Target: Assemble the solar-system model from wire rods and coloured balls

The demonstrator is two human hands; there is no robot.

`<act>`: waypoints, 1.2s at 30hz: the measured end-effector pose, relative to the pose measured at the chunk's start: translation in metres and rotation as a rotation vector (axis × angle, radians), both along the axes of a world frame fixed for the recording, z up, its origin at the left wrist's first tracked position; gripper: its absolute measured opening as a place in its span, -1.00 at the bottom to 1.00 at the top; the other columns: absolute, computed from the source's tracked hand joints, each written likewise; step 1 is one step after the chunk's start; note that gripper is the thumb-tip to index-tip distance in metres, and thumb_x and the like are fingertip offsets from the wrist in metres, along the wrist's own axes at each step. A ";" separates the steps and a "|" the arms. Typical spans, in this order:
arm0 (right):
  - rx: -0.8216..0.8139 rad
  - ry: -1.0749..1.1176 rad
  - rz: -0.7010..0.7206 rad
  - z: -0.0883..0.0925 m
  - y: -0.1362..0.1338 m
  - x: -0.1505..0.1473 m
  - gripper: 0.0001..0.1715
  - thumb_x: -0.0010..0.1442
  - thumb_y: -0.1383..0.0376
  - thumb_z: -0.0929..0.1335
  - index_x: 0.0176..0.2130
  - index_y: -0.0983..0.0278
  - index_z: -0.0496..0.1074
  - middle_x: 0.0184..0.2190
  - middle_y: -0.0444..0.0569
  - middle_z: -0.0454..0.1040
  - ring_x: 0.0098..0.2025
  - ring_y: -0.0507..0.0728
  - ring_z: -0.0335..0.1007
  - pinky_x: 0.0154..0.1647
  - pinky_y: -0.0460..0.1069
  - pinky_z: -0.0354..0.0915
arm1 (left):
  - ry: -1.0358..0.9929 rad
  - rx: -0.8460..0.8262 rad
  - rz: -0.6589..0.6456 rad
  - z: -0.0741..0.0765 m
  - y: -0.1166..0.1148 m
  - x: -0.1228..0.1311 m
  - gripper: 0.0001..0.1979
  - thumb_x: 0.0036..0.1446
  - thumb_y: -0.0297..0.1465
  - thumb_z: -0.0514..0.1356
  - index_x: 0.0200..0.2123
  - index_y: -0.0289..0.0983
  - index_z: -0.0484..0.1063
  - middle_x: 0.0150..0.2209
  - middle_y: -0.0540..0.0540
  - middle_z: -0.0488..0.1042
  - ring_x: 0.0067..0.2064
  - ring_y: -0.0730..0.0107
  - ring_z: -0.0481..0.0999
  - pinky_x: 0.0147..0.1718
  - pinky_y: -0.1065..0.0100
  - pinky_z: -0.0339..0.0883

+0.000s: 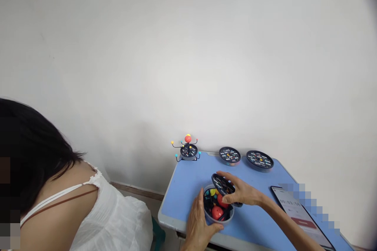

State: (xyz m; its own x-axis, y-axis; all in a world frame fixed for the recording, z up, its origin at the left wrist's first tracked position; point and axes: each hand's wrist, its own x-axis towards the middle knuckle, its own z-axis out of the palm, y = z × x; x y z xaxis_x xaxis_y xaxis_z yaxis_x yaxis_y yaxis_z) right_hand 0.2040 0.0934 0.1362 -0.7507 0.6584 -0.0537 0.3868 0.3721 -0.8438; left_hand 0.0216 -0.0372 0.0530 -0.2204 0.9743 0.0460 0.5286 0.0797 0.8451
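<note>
**Round tub held at the bench's near edge, dark lid tilted above it**

Far to the left of the round tub (pixel 229 215), off the bench (pixel 182 188), a person in a white top (pixel 112 219) is seen bent forward, with dark hair turned toward the camera. Just left of the tub, the left hand (pixel 198 224) is laid against its wall, and the grip is curled around that side. Behind the tub, by the wall, a small model with coloured balls on thin arms (pixel 188 149) is set upright. The tub itself is placed near the front edge of the blue bench, and red, yellow and other coloured pieces (pixel 217 212) are seen inside it. Over the tub's far rim a dark round lid (pixel 222 184) is held tilted, partly covering the opening. It is pinched by the grip of the right hand (pixel 243 194), which is reached in from the tub's right. Behind and to the right of the tub, two closed round cases (pixel 229 155) (pixel 259 160) are laid flat side by side. Further right of the tub, a phone (pixel 300 213) is laid face up, partly blurred.
</note>
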 end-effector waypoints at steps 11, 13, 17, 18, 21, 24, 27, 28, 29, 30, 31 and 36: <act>0.325 -0.195 -0.106 -0.011 -0.019 0.041 0.30 -0.19 -0.22 0.48 0.35 0.29 0.12 0.31 0.30 0.16 0.31 0.52 0.08 0.30 0.34 0.06 | 0.034 0.035 -0.003 0.000 -0.004 -0.001 0.03 -0.19 -0.49 0.29 0.37 -0.42 -0.06 0.41 -0.29 0.05 0.41 0.15 0.02 0.35 0.20 -0.11; 0.389 -0.197 -0.102 -0.012 -0.022 0.044 0.26 -0.17 -0.23 0.47 0.35 0.22 0.13 0.30 0.26 0.19 0.29 0.54 0.10 0.27 0.36 0.07 | 0.055 0.019 0.021 0.001 -0.003 0.002 0.04 -0.21 -0.49 0.31 0.37 -0.42 -0.04 0.40 -0.30 0.07 0.40 0.12 0.02 0.35 0.19 -0.10; 0.435 -0.251 -0.133 -0.007 -0.027 0.046 0.26 -0.16 -0.23 0.47 0.35 0.22 0.12 0.31 0.27 0.16 0.30 0.54 0.08 0.26 0.35 0.10 | 0.096 -0.011 0.047 0.006 0.002 0.011 0.08 -0.24 -0.51 0.34 0.37 -0.42 -0.04 0.38 -0.31 0.11 0.39 0.08 0.06 0.34 0.16 -0.06; 0.439 -0.262 -0.141 -0.004 -0.029 0.046 0.25 -0.15 -0.21 0.47 0.35 0.25 0.12 0.31 0.27 0.15 0.29 0.53 0.08 0.25 0.33 0.12 | 0.112 -0.007 0.039 0.007 0.005 0.014 0.08 -0.24 -0.51 0.35 0.37 -0.42 -0.04 0.38 -0.31 0.12 0.39 0.07 0.06 0.34 0.15 -0.06; 0.446 -0.265 -0.141 0.005 -0.034 0.045 0.22 -0.12 -0.16 0.47 0.35 0.26 0.12 0.30 0.25 0.17 0.27 0.50 0.10 0.24 0.30 0.14 | 0.182 0.013 0.016 0.008 0.015 0.024 0.09 -0.27 -0.49 0.39 0.36 -0.41 0.01 0.37 -0.33 0.12 0.40 -0.01 0.03 0.35 0.07 -0.08; 0.444 -0.252 -0.132 0.010 -0.039 0.041 0.19 -0.12 -0.14 0.48 0.34 0.25 0.13 0.29 0.22 0.19 0.27 0.49 0.11 0.25 0.30 0.12 | 0.234 0.045 -0.014 0.005 0.026 0.034 0.10 -0.29 -0.45 0.43 0.35 -0.37 0.05 0.36 -0.33 0.15 0.39 -0.10 0.04 0.34 -0.04 -0.08; 0.455 -0.229 -0.121 0.011 -0.043 0.037 0.13 -0.12 -0.06 0.50 0.32 0.23 0.16 0.26 0.19 0.22 0.25 0.45 0.14 0.24 0.27 0.14 | 0.242 0.082 -0.076 0.003 0.031 0.041 0.12 -0.33 -0.42 0.45 0.35 -0.35 0.07 0.36 -0.32 0.15 0.39 -0.16 0.03 0.34 -0.10 -0.10; 0.460 -0.223 -0.117 0.011 -0.045 0.035 0.12 -0.12 -0.03 0.51 0.31 0.24 0.16 0.26 0.19 0.23 0.24 0.44 0.14 0.24 0.26 0.15 | 0.235 0.085 -0.094 0.003 0.031 0.041 0.13 -0.34 -0.42 0.45 0.35 -0.36 0.07 0.37 -0.32 0.13 0.40 -0.16 0.00 0.35 -0.10 -0.11; 0.465 -0.220 -0.113 0.012 -0.046 0.033 0.12 -0.13 -0.01 0.51 0.31 0.26 0.17 0.26 0.20 0.23 0.23 0.43 0.14 0.23 0.25 0.16 | 0.222 0.079 -0.105 0.004 0.030 0.041 0.13 -0.34 -0.42 0.44 0.35 -0.38 0.06 0.38 -0.33 0.10 0.41 -0.15 -0.03 0.35 -0.08 -0.13; 0.467 -0.223 -0.110 0.012 -0.047 0.031 0.12 -0.14 0.01 0.52 0.31 0.27 0.17 0.25 0.20 0.23 0.23 0.43 0.14 0.23 0.24 0.16 | 0.204 0.066 -0.108 0.005 0.028 0.039 0.12 -0.32 -0.43 0.43 0.35 -0.41 0.05 0.39 -0.35 0.07 0.42 -0.13 -0.05 0.36 -0.04 -0.15; 0.468 -0.230 -0.110 0.013 -0.048 0.029 0.13 -0.15 0.02 0.52 0.31 0.27 0.16 0.25 0.20 0.23 0.23 0.43 0.14 0.23 0.25 0.15 | 0.180 0.050 -0.101 0.006 0.025 0.037 0.11 -0.30 -0.44 0.42 0.35 -0.44 0.03 0.40 -0.35 0.04 0.42 -0.10 -0.08 0.37 0.01 -0.16; 0.453 -0.251 -0.086 0.018 -0.053 0.015 0.17 -0.16 -0.06 0.52 0.32 0.22 0.17 0.23 0.20 0.24 0.22 0.46 0.14 0.21 0.26 0.16 | 0.049 0.008 0.001 0.004 0.002 0.014 -0.01 -0.16 -0.51 0.28 0.37 -0.40 -0.03 0.42 -0.27 0.01 0.44 0.10 -0.10 0.36 0.14 -0.14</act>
State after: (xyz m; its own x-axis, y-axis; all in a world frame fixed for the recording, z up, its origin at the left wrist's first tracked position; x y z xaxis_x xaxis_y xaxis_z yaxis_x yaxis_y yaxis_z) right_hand 0.2194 0.0401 0.1546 -0.6936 0.7161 0.0789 0.6017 0.6360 -0.4832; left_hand 0.0355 -0.0349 0.0575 -0.2186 0.9737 0.0641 0.5693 0.0739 0.8188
